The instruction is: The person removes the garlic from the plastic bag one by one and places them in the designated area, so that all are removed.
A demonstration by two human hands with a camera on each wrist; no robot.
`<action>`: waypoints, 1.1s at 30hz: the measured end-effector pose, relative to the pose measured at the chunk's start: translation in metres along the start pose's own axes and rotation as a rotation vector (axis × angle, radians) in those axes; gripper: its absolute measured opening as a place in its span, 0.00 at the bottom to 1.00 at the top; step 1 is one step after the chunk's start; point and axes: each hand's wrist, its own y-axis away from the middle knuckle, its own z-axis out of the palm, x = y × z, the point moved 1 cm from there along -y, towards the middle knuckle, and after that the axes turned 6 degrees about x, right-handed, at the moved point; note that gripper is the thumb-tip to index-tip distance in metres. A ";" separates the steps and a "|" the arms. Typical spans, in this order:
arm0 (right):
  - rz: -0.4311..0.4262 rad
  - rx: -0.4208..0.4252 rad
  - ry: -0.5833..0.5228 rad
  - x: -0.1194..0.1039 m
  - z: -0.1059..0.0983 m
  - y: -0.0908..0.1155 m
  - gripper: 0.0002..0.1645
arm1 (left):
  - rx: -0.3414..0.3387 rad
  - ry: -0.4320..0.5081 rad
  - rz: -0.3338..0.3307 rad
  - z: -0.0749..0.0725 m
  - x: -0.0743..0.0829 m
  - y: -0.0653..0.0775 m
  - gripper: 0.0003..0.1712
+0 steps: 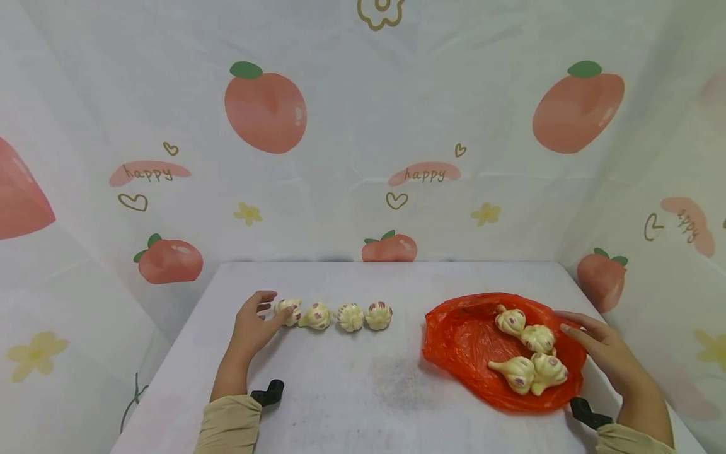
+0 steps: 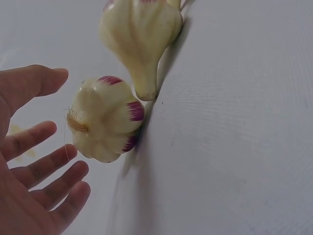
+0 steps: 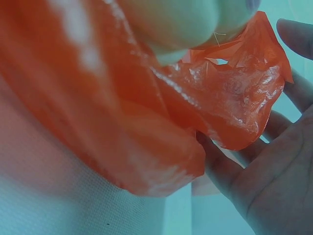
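Note:
A row of several garlic bulbs [image 1: 350, 317], cream with purple streaks, runs across the white table. Beside the leftmost bulb [image 2: 105, 120] is my left hand [image 1: 253, 328], its fingers spread and curved slightly around it. The left wrist view shows a gap between thumb and bulb; whether a fingertip touches it I cannot tell. On the right lies a red plastic bag [image 1: 462, 353], opened flat, with several more garlic bulbs [image 1: 537, 338] in it. My right hand [image 1: 615, 359] is at the bag's right edge, with loosely extended fingers [image 3: 222, 169] against its outside and the thumb apart from it.
The white table [image 1: 317, 391] ends at a printed cloth backdrop [image 1: 334, 208] behind and at both sides. A black wrist mount [image 1: 268, 393] sticks out beside the left wrist, and another black mount [image 1: 588, 414] beside the right.

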 end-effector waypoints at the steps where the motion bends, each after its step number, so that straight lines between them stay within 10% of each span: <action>1: 0.000 -0.001 0.001 0.000 0.000 0.000 0.35 | 0.000 0.001 0.002 0.000 0.001 0.001 0.37; 21: 0.005 0.003 0.015 -0.003 -0.005 0.001 0.35 | 0.029 0.102 0.131 0.017 0.048 0.009 0.32; 33: 0.027 0.000 0.010 -0.005 -0.003 0.001 0.36 | -0.114 0.189 0.267 0.073 0.105 0.029 0.27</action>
